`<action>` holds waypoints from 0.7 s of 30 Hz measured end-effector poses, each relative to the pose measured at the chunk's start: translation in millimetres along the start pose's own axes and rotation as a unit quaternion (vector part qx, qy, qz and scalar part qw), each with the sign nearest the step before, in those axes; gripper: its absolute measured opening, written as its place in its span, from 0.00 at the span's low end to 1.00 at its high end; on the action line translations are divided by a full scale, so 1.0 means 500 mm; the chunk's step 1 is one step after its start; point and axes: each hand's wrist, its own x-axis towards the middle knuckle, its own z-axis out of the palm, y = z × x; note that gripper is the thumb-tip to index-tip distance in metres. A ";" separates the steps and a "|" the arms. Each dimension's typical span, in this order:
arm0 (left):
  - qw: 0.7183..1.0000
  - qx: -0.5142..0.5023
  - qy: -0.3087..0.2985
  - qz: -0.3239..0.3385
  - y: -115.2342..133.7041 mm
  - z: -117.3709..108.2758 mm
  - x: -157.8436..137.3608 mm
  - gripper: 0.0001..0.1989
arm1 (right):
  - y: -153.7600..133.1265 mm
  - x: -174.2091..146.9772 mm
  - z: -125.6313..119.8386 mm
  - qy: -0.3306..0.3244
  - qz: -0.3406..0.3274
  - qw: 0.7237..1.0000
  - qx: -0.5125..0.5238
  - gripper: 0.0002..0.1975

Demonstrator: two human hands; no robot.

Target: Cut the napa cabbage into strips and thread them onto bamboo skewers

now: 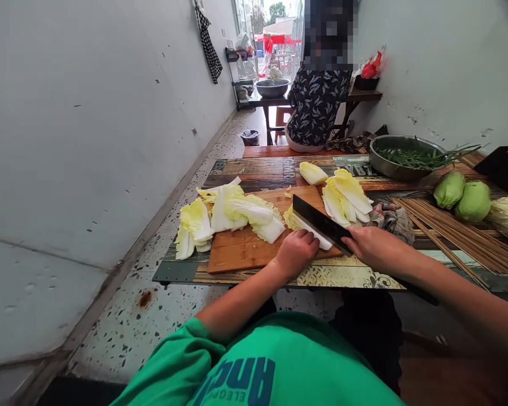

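A: Where is the leaf?

B: The leaf (pixel 301 225) lies toward the three o'clock end of the board (pixel 237 254), yellow tip at ten, white stem at four. Call it the clock's centre, with twelve straight ahead of the person.

A: And the left hand?

B: The left hand (pixel 298 252) sits at seven, fingers bent and clamped over the leaf, probably so it won't slide. The tucked fingertips presumably also stay clear of the edge.

A: What about the right?

B: The right hand (pixel 370 242), between three and four, is closed firmly around the knife (pixel 319 219). The blade runs along the leaf, tip toward eleven, likely to match its length. Whether it has bitten in is hidden.

A: Why leaves on both sides?

B: The left pile (pixel 254 214) at nine and the right pile (pixel 347 194) near two seem parted to leave working room between them. A cabbage chunk (pixel 313 173) rests at twelve.

A: Farther out?

B: A cloth (pixel 392 220) and skewers (pixel 449 231) at three, a bowl (pixel 389 166) of greens at two, perhaps keeping them together. Beyond, at twelve, sits another person (pixel 317 107).
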 end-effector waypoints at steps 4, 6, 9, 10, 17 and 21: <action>1.000 -0.004 -0.007 0.001 0.001 -0.004 -0.001 0.11 | 0.003 0.009 0.000 -0.004 -0.004 1.000 -0.005 0.14; 1.000 -0.004 -0.010 0.000 0.002 -0.005 -0.001 0.11 | 0.003 0.011 -0.002 0.004 -0.009 1.000 0.000 0.13; 1.000 -0.003 -0.010 0.000 0.002 -0.004 -0.001 0.11 | 0.004 0.009 -0.002 0.008 -0.011 1.000 0.004 0.12; 1.000 -0.003 -0.008 0.001 0.002 -0.003 -0.001 0.11 | 0.005 0.006 0.000 0.008 -0.011 1.000 0.006 0.12; 1.000 -0.007 0.001 0.001 0.001 -0.002 -0.002 0.11 | 0.015 -0.029 0.034 0.022 0.018 1.000 0.005 0.13; 1.000 -0.013 -0.016 -0.003 0.002 -0.005 -0.001 0.10 | 0.013 -0.035 0.028 0.026 0.022 0.999 -0.010 0.13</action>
